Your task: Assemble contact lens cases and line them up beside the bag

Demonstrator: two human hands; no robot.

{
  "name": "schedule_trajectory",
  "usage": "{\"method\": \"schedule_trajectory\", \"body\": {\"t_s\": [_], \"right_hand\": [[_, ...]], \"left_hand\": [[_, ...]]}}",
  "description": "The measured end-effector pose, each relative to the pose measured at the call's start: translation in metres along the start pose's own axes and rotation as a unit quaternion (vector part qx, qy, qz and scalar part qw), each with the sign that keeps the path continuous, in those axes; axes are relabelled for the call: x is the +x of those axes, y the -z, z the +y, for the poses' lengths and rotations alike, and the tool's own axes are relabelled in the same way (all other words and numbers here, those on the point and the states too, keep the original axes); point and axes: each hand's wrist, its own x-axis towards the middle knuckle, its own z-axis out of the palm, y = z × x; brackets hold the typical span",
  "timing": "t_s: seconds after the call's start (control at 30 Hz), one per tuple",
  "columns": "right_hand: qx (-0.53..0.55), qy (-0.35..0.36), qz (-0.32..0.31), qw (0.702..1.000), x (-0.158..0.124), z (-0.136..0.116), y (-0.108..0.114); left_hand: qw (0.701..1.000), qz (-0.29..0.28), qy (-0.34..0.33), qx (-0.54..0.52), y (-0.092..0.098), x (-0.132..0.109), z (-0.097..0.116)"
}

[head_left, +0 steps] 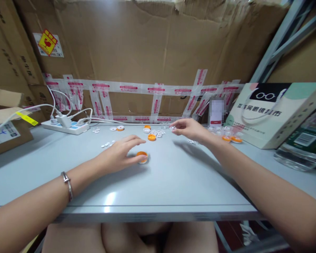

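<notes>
My left hand [125,153] is over the middle of the table, its fingers stretched out and apart from the thumb. The thumb lies against an orange round cap-like ring [142,154] with a white lower edge; whether it presses on it I cannot tell. Farther back, the fingertips of my right hand [186,128] come together around something small and whitish that they mostly hide. Beside them lie clear round pieces [165,125] and a pile of small white discs with cut-outs [158,133]. Another orange ring [151,137] sits in front of that pile.
More orange and white rings [120,128] and white discs [103,146] lie on the left. On the right are clear-domed orange pieces [236,139], a phone [217,110], a paper bag [263,119] and a large bottle [302,144]. A power strip [65,127] stands at the back left.
</notes>
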Motion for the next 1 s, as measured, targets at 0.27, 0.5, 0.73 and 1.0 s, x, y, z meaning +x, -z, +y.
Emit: {"method": "schedule_trajectory", "body": {"t_s": [0.27, 0.5, 0.73, 1.0], "right_hand": [[0.531, -0.047, -0.142, 0.834, -0.052, -0.055, -0.047], [0.548, -0.036, -0.148, 0.823, -0.062, -0.058, -0.058], [0.519, 0.042, -0.212, 0.827, -0.051, -0.052, -0.056], [0.185, 0.086, 0.078, 0.976, 0.01, 0.012, -0.047]], "left_hand": [[0.983, 0.174, -0.049, -0.012, -0.005, 0.005, -0.003], [0.965, 0.24, -0.105, 0.001, -0.004, 0.005, 0.004], [0.949, 0.268, -0.16, 0.039, -0.002, 0.002, 0.01], [0.962, 0.237, -0.123, 0.055, 0.003, 0.001, 0.006]]}}
